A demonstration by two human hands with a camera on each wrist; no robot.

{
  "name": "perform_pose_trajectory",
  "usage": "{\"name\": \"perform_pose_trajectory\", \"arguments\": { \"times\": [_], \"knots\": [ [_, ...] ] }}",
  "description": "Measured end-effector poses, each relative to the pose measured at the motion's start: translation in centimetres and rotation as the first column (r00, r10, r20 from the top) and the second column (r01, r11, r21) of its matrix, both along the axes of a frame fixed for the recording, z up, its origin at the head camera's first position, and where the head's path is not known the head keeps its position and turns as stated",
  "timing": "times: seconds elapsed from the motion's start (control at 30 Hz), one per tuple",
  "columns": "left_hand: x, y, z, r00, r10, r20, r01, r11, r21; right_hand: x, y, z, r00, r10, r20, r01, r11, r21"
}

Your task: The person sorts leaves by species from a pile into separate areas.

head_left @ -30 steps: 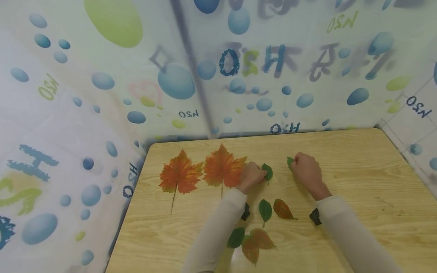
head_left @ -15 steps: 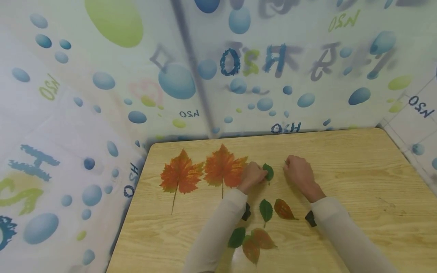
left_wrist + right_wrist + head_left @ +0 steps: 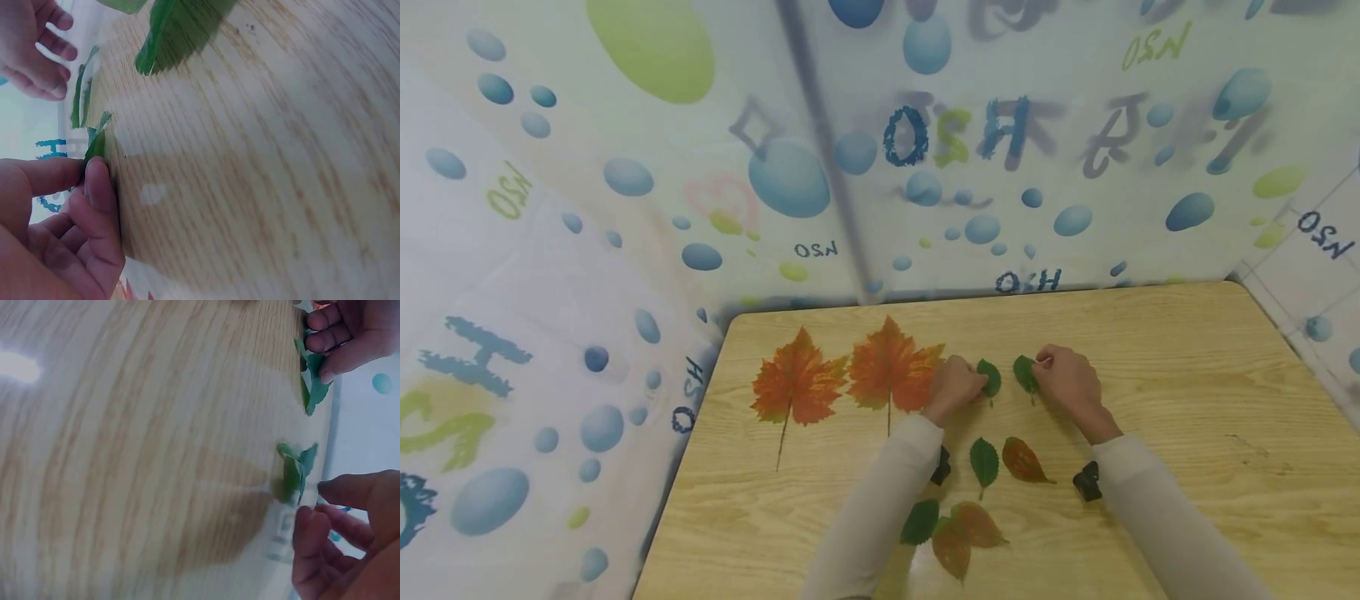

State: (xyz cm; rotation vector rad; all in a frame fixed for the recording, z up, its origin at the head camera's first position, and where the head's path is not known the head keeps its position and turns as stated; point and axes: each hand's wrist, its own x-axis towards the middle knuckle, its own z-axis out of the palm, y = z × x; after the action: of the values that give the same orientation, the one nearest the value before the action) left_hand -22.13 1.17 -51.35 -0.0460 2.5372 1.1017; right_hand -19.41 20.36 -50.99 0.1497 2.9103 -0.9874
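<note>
Between thumb and index finger, my left hand (image 3: 955,387) pinches the edge of a small green leaf (image 3: 990,379), seen close up in the left wrist view as a folded green leaf (image 3: 95,149). Just to its right is a second small green leaf (image 3: 1025,375), stem toward me. My right hand (image 3: 1070,387) is at that leaf's right edge. In the right wrist view, thumb and index finger are parted beside this leaf (image 3: 292,472), with nothing between them. Two orange maple leaves (image 3: 797,379) with long stems lie left of my left hand.
Nearer me on the wooden table (image 3: 1195,367) lie a green leaf (image 3: 984,462) and a reddish leaf (image 3: 1025,460). Another green leaf (image 3: 920,522) touches two overlapping reddish leaves (image 3: 951,547) between my forearms. A patterned wall covering (image 3: 1000,200) rises behind the table's far edge.
My right hand brought its green leaf leftward beside the left hand's leaf, then let go and drew back slightly right. My left hand stays in place.
</note>
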Motion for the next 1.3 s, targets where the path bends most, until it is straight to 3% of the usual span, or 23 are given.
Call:
{"name": "perform_pose_trajectory", "arguments": {
  "times": [0.2, 0.67, 0.87, 1.1, 1.3],
  "knots": [
    [0.1, -0.1, -0.1, 1.0, 0.004, -0.015, -0.004, 1.0, 0.006, 0.1, 0.2, -0.3, 0.999, 0.023, 0.041, -0.021, 0.999, -0.036],
    [0.2, 0.0, -0.1, 0.999, -0.002, -0.033, 0.002, 1.0, 0.019, 0.0, 0.6, -1.8, 0.988, 0.151, -0.016, -0.152, 0.988, -0.038],
    [0.1, 0.0, -0.1, 1.0, -0.008, -0.03, 0.008, 1.0, 0.008, -0.2, 1.0, -2.4, 0.987, 0.161, -0.021, -0.161, 0.986, -0.046],
    [-0.1, -0.1, -0.2, 0.999, -0.029, -0.031, 0.03, 0.999, 0.025, 0.0, 1.3, -2.1, 0.986, 0.16, -0.049, -0.164, 0.983, -0.078],
    [0.0, -0.3, -0.1, 0.999, -0.03, -0.045, 0.031, 0.999, 0.032, 1.5, 0.7, -0.6, 0.991, 0.085, -0.103, -0.098, 0.988, -0.122]
  ]
}}
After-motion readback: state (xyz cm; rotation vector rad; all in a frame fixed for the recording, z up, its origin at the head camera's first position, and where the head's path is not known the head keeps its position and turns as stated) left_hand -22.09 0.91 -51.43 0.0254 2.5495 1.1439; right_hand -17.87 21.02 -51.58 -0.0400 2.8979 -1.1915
